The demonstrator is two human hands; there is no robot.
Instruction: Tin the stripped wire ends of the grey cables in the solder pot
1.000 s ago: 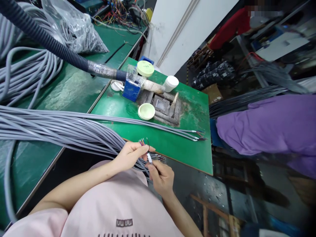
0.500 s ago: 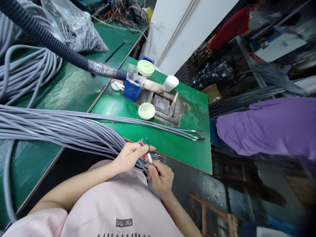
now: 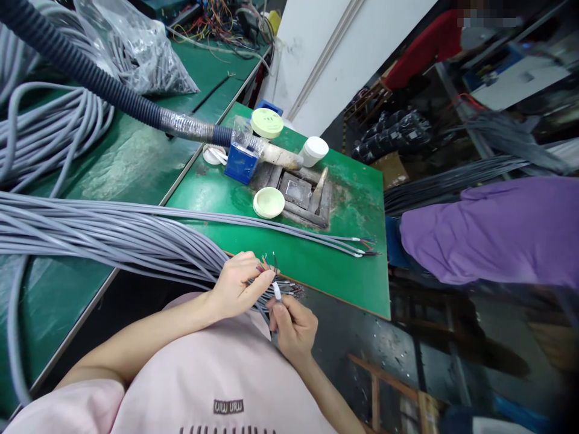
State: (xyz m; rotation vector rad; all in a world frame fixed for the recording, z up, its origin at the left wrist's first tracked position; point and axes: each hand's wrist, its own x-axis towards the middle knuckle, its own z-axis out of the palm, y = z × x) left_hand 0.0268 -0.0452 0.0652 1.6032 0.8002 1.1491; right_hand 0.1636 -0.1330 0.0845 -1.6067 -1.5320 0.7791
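My left hand [image 3: 237, 283] pinches the stripped end of a grey cable, whose coloured wire tips [image 3: 266, 262] fan out above my fingers. My right hand [image 3: 292, 325] sits just below and right of it, gripping the same cable by its white sleeved part [image 3: 276, 292]. Both hands hover over my lap at the front edge of the small green table [image 3: 316, 265]. A thick bundle of grey cables [image 3: 113, 238] runs in from the left under my left hand. Three more grey cables [image 3: 316, 238] lie across the table, stripped ends pointing right.
A solder pot [image 3: 301, 193] sits mid-table beside a blue box [image 3: 242, 163], white lids [image 3: 268, 202] and a white jar [image 3: 313, 150]. A black corrugated hose [image 3: 90, 81] reaches over it. A person's purple sleeve [image 3: 493, 232] is at right. Coiled cables and a plastic bag [image 3: 136, 54] cover the left bench.
My left fingers have shifted slightly up the wire tips and my right hand has drawn a little closer under them. The purple sleeve moved slightly.
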